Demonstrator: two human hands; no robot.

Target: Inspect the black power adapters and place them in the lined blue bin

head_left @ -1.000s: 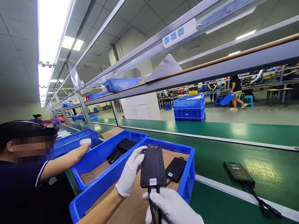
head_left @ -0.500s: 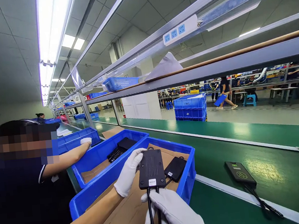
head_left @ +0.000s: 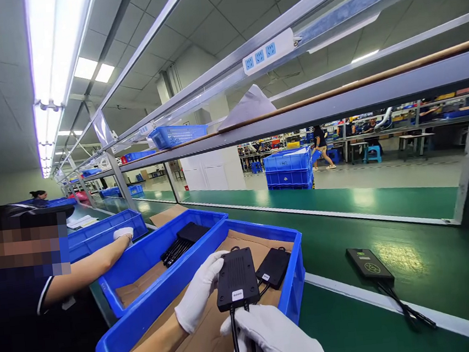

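A black box with a small white label (head_left: 236, 275) is held above the near blue crate (head_left: 296, 272), its two black cables hanging down. My left hand (head_left: 202, 290), in a white glove, grips the box's left edge. Gloved in white too, my right hand (head_left: 274, 332) closes round the cables just below the box. Behind it, a second black box (head_left: 274, 267) lies on cardboard inside the crate. To the right, a black device with a green round mark (head_left: 370, 265) rests on the green surface, its cables (head_left: 409, 314) trailing toward the front.
Another blue crate (head_left: 144, 270) with black boxes and cables stands on the left. A co-worker's gloved hand (head_left: 124, 232) reaches over a farther blue crate (head_left: 99, 233). A metal shelf rail (head_left: 335, 100) crosses above, and stacked blue crates (head_left: 287, 169) stand beyond the green surface.
The held box has dropped slightly and tilted, so its face looks flatter. The view has turned a little to the right. A person walking in the background has moved left in view.
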